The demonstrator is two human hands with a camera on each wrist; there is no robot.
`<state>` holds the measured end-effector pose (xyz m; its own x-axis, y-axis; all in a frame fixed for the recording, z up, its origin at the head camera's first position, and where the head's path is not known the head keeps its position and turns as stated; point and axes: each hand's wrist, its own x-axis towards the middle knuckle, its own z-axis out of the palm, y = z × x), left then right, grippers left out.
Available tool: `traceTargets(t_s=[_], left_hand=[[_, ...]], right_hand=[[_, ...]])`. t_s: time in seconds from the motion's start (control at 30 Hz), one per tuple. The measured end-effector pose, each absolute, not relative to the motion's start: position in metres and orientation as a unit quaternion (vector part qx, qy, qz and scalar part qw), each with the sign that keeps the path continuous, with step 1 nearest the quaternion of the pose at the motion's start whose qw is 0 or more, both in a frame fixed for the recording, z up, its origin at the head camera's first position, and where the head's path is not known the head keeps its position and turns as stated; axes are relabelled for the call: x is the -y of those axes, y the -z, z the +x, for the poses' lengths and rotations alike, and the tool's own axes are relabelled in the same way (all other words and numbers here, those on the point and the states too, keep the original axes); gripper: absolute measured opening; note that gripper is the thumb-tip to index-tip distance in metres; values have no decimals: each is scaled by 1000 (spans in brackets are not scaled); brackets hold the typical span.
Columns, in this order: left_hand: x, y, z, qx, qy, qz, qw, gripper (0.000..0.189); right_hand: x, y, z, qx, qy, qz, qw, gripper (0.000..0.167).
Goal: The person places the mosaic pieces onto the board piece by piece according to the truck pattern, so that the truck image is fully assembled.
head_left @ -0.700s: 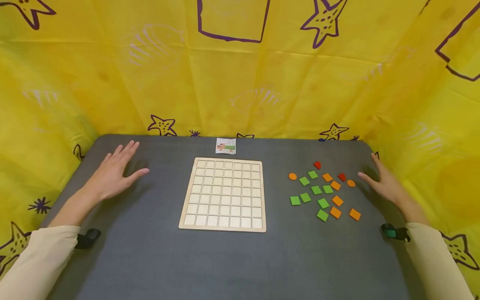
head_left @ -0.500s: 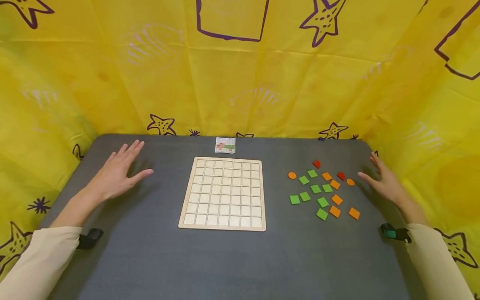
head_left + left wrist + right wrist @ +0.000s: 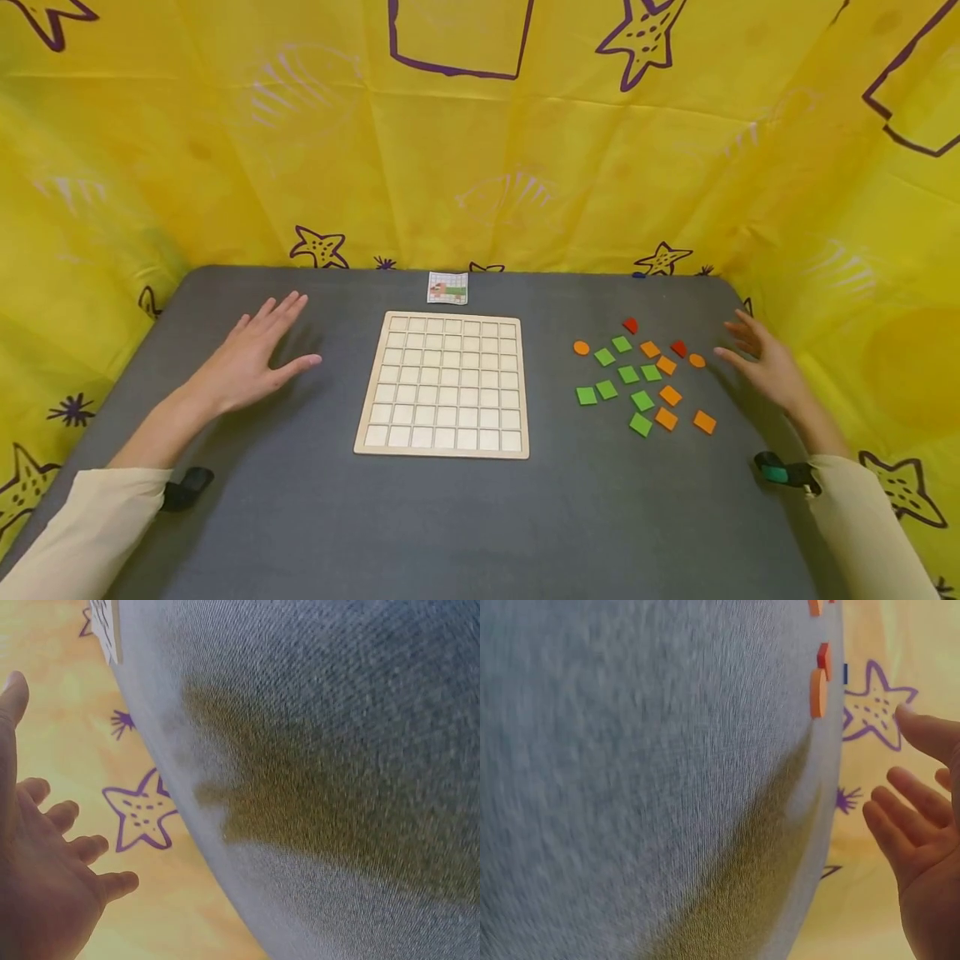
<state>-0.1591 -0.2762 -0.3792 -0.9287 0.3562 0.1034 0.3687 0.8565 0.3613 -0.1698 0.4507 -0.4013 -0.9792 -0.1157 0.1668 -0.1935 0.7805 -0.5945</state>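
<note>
My left hand (image 3: pixel 243 358) hovers over the left part of the table, fingers extended and thumb apart, holding nothing. Toward the middle lies a square wooden grid board (image 3: pixel 444 385) with vacant cells. On the far right my right hand (image 3: pixel 768 367) is held with its fingers loosely spread and nothing in them. Its thumb points at the loose pieces: green square tiles (image 3: pixel 628 374), orange square tiles (image 3: pixel 666 418), orange round pieces (image 3: pixel 697 361) and red rounded pieces (image 3: pixel 678 348). In the right wrist view an orange round piece (image 3: pixel 818 694) shows near the table's edge.
A small picture card (image 3: pixel 447 288) with a coloured grid pattern lies behind the board. The dark grey table (image 3: pixel 450 525) is backed and flanked by a yellow cloth (image 3: pixel 420 150) with starfish drawings. Both wrists wear a black strap (image 3: pixel 187 489).
My left hand has moved right, toward the board. The right hand's fingers have curled in slightly. The view has shifted a little; the board and pieces stay where they were on the table.
</note>
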Motion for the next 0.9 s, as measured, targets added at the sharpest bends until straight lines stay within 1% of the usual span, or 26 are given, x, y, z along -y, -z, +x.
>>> traceTargets(t_s=[0.23, 0.47, 0.63, 0.77, 0.9], left_hand=[[269, 382, -160, 958, 195, -210, 27, 86], [260, 389, -156, 955, 193, -224, 29, 91], [255, 392, -153, 954, 192, -231, 23, 91], [252, 391, -153, 953, 192, -234, 24, 88], [250, 390, -153, 953, 189, -236, 20, 91]], right_hand=[[-448, 407, -169, 927, -349, 100, 99, 69], [-439, 405, -158, 926, -352, 105, 83, 64], [-433, 406, -152, 923, -359, 116, 76, 62], [-429, 407, -149, 921, -358, 132, 83, 63], [-424, 407, -146, 919, -354, 145, 94, 63]])
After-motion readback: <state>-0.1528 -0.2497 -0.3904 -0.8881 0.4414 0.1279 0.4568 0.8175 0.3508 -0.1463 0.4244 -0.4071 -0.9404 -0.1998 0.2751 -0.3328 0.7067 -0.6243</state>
